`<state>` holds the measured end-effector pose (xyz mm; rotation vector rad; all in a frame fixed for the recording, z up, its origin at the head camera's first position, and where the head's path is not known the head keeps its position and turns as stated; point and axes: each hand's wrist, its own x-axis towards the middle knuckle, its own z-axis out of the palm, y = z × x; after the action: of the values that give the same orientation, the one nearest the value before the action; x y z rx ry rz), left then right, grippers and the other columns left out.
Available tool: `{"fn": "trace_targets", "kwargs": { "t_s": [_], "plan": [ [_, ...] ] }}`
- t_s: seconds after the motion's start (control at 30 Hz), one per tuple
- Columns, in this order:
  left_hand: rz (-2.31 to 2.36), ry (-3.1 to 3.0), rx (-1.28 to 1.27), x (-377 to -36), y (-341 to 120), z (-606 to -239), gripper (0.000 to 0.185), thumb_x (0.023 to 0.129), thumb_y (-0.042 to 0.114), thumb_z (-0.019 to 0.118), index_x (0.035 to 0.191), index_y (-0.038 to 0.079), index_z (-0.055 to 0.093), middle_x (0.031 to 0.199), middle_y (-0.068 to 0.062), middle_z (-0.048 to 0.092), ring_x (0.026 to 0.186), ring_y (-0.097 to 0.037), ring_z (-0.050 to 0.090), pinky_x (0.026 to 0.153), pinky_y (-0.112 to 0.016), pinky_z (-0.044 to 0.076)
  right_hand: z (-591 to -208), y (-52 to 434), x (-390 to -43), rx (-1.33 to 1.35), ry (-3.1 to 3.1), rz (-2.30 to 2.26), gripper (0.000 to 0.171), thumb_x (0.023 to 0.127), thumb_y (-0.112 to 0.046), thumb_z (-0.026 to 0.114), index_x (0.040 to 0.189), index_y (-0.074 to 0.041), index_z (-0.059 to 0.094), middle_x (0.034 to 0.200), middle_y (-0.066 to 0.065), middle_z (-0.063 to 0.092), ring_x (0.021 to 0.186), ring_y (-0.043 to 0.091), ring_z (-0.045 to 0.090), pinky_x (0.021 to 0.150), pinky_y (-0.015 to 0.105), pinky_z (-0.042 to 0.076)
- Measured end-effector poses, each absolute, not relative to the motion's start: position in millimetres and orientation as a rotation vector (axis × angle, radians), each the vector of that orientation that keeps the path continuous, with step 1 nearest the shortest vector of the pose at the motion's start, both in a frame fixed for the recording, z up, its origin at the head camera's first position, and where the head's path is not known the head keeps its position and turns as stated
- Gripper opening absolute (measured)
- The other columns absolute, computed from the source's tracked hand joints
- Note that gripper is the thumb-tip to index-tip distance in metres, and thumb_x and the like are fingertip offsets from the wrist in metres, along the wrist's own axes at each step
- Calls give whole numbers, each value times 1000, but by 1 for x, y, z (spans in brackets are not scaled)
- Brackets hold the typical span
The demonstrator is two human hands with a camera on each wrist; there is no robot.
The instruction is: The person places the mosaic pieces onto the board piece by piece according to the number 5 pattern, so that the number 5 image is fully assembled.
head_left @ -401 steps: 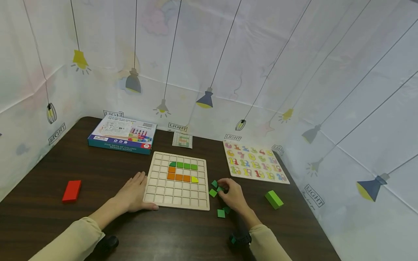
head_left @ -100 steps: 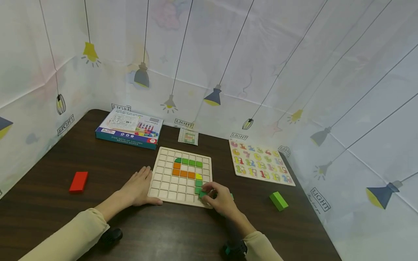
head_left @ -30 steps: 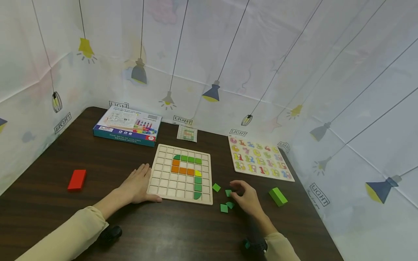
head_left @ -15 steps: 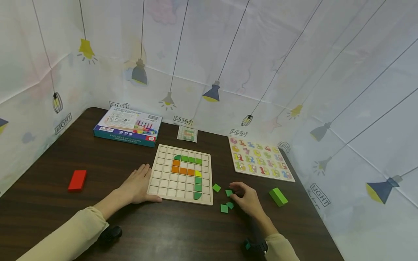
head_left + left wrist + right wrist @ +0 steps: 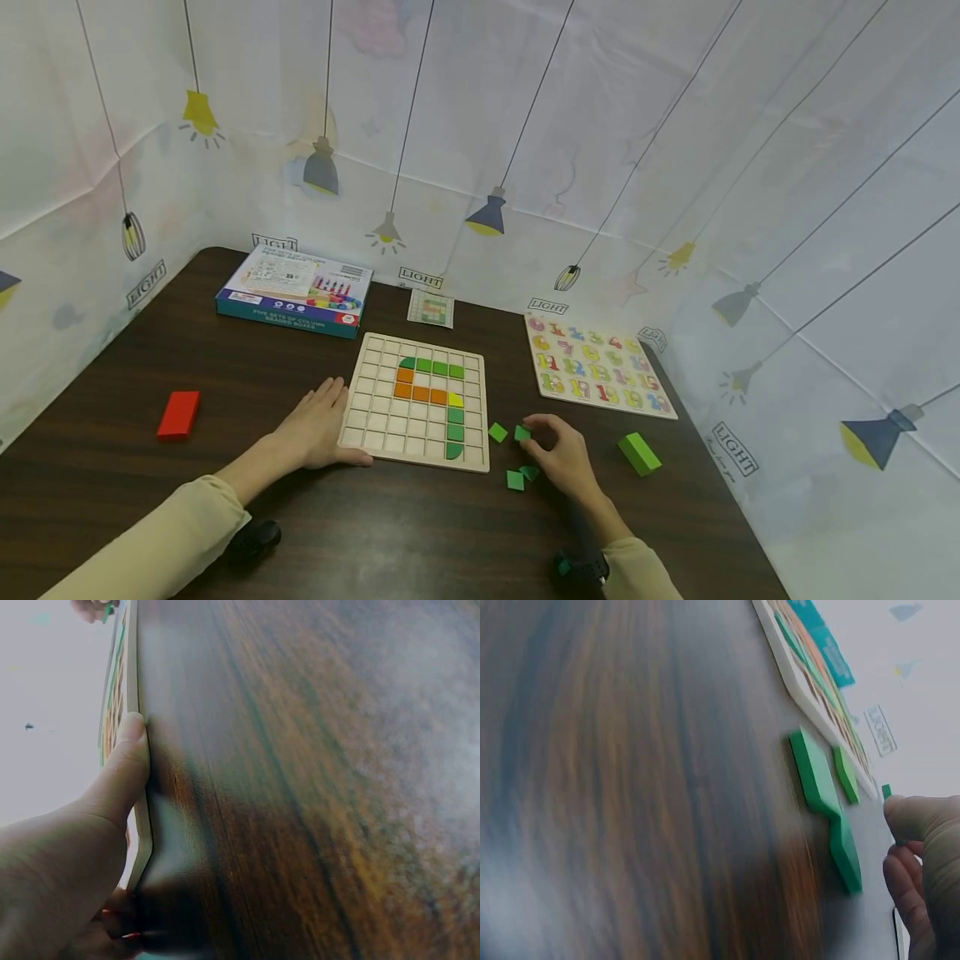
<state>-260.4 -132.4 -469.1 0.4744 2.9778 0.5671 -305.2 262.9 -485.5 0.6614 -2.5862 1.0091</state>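
Observation:
My left hand (image 5: 315, 429) rests at the left front corner of the wooden grid board (image 5: 420, 463), fingers along its left side and the thumb (image 5: 129, 750) against the front edge. Set into the grid are orange tiles (image 5: 422, 393), a yellow tile (image 5: 456, 400) and several green ones, two with a rounded corner. To the board's right, my right hand (image 5: 562, 454) pinches a green square tile (image 5: 522, 433) between thumb and fingers. On the table beside that hand lie a light green tile (image 5: 497, 432), a green square tile (image 5: 814, 769) and a curved green tile (image 5: 844, 855).
A red block (image 5: 178, 415) lies at the left, a light green block (image 5: 639, 453) at the right. Further back are a boxed toy set (image 5: 292, 292), a small pattern card (image 5: 431, 308) and a number puzzle board (image 5: 600, 367). A patterned cloth wall closes off the back.
Two green square tiles and a rounded green tile now sit below the yellow one. My right hand moved from the board back to the loose tiles and has picked up one green square.

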Motion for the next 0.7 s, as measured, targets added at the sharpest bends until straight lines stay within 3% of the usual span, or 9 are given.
{"fn": "trace_targets", "kwargs": {
  "t_s": [0.53, 0.7],
  "plan": [
    [566, 2963, 462, -260, -133, -467, 118, 71, 68, 67, 139, -19, 26, 146, -36, 21, 135, -48, 19, 107, -58, 21, -488, 197, -298, 935, -2502, 1077, 31, 78, -2, 75, 107, -5, 64, 99, 3, 66, 80, 17, 63, 66, 35, 53],
    [562, 2966, 465, -261, -133, -468, 118, 71, 69, 66, 139, -19, 26, 146, -36, 21, 135, -48, 19, 107, -58, 20, -488, 179, -296, 1053, -2471, 1046, 33, 78, -3, 75, 109, -5, 63, 99, 3, 65, 83, 14, 62, 70, 32, 53]
  ]
}}
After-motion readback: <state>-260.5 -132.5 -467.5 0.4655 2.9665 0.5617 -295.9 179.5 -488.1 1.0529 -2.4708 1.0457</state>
